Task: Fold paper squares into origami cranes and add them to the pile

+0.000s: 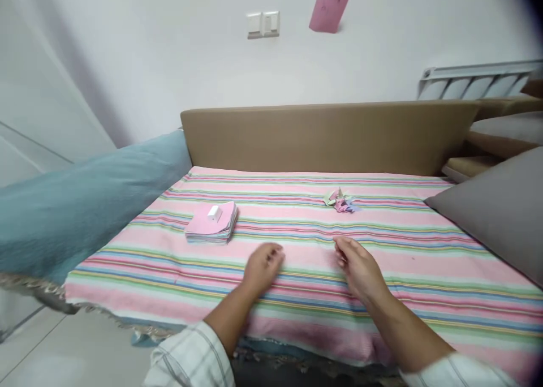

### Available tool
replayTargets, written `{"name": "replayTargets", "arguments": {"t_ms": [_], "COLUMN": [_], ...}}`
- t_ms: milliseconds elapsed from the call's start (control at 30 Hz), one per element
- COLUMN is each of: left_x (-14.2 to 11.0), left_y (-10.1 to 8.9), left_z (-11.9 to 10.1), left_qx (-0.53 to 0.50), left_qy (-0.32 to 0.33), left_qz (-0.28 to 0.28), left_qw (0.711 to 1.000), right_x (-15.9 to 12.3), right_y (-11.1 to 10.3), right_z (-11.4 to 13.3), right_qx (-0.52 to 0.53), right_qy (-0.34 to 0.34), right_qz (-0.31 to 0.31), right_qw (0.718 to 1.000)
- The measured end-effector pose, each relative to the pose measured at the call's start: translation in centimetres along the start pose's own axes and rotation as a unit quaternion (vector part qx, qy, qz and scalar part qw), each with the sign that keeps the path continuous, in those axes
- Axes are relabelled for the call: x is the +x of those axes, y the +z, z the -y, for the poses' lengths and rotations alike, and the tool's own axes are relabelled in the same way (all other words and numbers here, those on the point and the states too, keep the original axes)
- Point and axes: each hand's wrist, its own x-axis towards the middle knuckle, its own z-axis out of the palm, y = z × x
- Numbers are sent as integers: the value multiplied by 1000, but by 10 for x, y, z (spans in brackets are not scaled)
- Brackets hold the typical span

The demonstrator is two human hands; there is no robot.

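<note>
Over the striped cloth, my left hand [263,267] hovers with loosely bent fingers, a small gap between them and nothing visible inside. My right hand [358,265] faces it from the other side, fingers half curled and apart, also without anything visible in it. To the left of my left hand lies a stack of paper sheets [206,224], pink on top. A small white block [214,213] rests on that stack. Beyond my right hand is a little cluster of folded paper pieces [340,201] in pink, green and blue; their exact shapes are too small to tell.
The striped cloth [292,206] covers a sofa seat with a brown backrest [318,141]. A blue-green covered armrest [93,194] bounds the left, a grey cushion [504,206] the right. On the wall are switches [263,24] and a pink paper [331,6].
</note>
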Motion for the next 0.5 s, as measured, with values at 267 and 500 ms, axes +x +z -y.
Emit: {"name": "replayTargets", "arguments": {"t_ms": [267,500], "left_x": [68,75], "left_y": [-144,-142], "left_z": [94,116], "left_qx": [184,210], "left_qy": [-86,-86], "left_qz": [-42,92], "left_qw": [978,969], "right_x": [-65,-40], "right_y": [-6,-5], "right_z": [-28,-52], "right_qx": [41,-184], "right_qy": [85,7], "right_qz": [-10,4], "right_qw": [995,983]}}
